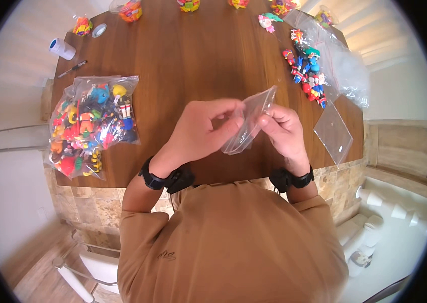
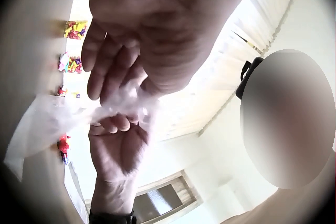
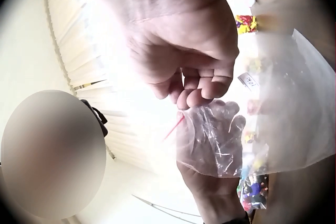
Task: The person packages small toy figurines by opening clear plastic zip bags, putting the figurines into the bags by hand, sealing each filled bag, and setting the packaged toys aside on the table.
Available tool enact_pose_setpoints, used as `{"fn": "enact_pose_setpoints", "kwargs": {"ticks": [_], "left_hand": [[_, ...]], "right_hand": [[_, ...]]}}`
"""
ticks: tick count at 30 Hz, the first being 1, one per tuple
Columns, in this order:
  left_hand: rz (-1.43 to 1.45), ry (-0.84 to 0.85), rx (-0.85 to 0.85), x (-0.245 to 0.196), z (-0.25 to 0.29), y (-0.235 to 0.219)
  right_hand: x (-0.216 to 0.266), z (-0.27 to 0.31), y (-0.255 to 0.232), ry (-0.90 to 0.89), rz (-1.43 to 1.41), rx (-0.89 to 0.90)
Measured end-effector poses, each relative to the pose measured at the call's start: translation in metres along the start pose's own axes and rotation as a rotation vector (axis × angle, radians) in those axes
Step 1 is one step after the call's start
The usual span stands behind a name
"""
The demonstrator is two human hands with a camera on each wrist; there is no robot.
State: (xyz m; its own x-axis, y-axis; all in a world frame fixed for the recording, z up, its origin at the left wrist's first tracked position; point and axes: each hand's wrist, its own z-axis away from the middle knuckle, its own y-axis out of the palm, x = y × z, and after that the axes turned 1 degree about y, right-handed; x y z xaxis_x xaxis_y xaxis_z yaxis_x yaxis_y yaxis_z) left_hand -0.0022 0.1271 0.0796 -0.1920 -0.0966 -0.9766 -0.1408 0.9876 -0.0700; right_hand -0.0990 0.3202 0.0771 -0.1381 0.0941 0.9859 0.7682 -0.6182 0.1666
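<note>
A clear plastic zip bag (image 1: 248, 132) is held up over the near part of the table, between both hands. The right hand (image 1: 285, 132) pinches one edge of it between thumb and fingers. On the other side, the left hand (image 1: 196, 130) has the film between its thumb and fingers. In the right wrist view the left hand's fingers (image 3: 226, 109) show through the bag, and a red line runs along its mouth. The film looks thin and crumpled near the fingertips in the left wrist view.
A bulging bag of toy figures (image 1: 90, 121) lies at left, near a pen (image 1: 72, 68) and white bottle (image 1: 62, 49). Loose figures (image 1: 308, 70), large clear bags (image 1: 347, 76) and a flat clear bag (image 1: 333, 134) lie right. Several containers of colourful pieces (image 1: 130, 11) line the far edge.
</note>
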Motion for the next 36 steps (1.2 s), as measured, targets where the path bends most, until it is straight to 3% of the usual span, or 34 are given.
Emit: {"fn": "enact_pose_setpoints", "kwargs": {"ticks": [1,4,8,10,11,13,15,16,18,19,20,21,22,24,26,27,29,36], "left_hand": [[0.023,-0.033,-0.053,-0.002,-0.001,-0.002],[-0.114,0.027,-0.09,-0.012,-0.001,-0.001],[-0.181,-0.015,-0.079,-0.004,-0.001,-0.007],[-0.251,0.021,-0.282,0.002,-0.001,-0.013],[-0.259,0.034,-0.254,-0.002,-0.001,-0.014],[-0.283,0.069,-0.476,-0.01,-0.001,-0.014],[-0.388,0.165,-0.461,-0.011,-0.001,-0.017],[-0.483,0.243,-0.485,-0.012,-0.001,-0.018],[-0.573,0.316,-0.481,-0.02,-0.004,-0.016],[-0.738,0.453,-0.534,-0.024,-0.005,-0.017],[-0.902,0.588,-0.585,-0.027,-0.004,-0.018],[-0.907,0.583,-0.587,-0.025,-0.004,-0.019],[-0.984,0.574,-0.518,-0.022,-0.006,-0.02],[-1.064,0.559,-0.448,-0.013,-0.009,-0.018],[-1.142,0.233,-0.02,0.003,-0.013,-0.009],[-1.143,0.229,-0.021,0.013,-0.012,-0.006],[-1.121,0.004,0.273,0.032,-0.014,-0.003],[-0.783,-0.031,0.063,0.05,-0.014,-0.015]], "right_hand": [[0.001,-0.004,0.004,-0.002,0.009,0.001],[0.014,-0.017,0.014,-0.385,0.681,0.031],[0.024,-0.019,0.011,-0.381,0.714,0.075],[0.03,-0.017,0.004,-0.41,0.708,0.062],[0.034,-0.016,0.001,-0.396,0.718,0.058],[0.037,-0.017,-0.007,-0.395,0.725,0.014],[0.035,-0.023,-0.019,-0.586,0.806,-0.089],[0.036,-0.024,-0.025,-0.596,0.808,-0.117],[0.038,-0.023,-0.038,-0.522,0.936,-0.009],[0.047,-0.016,-0.048,-0.327,1.022,-0.004],[0.046,-0.011,-0.062,-0.3,1.111,-0.082],[0.049,-0.007,-0.076,-0.152,1.166,-0.197],[0.046,-0.006,-0.096,-0.236,1.296,-0.341],[0.04,-0.006,-0.14,-0.038,1.245,-0.555],[0.027,-0.008,-0.173,0.009,1.312,-0.549],[0.018,-0.007,-0.186,0.035,1.355,-0.466],[0.019,-0.013,-0.194,0.135,1.424,-0.365],[0.024,-0.016,-0.215,0.074,1.491,-0.179]]}}
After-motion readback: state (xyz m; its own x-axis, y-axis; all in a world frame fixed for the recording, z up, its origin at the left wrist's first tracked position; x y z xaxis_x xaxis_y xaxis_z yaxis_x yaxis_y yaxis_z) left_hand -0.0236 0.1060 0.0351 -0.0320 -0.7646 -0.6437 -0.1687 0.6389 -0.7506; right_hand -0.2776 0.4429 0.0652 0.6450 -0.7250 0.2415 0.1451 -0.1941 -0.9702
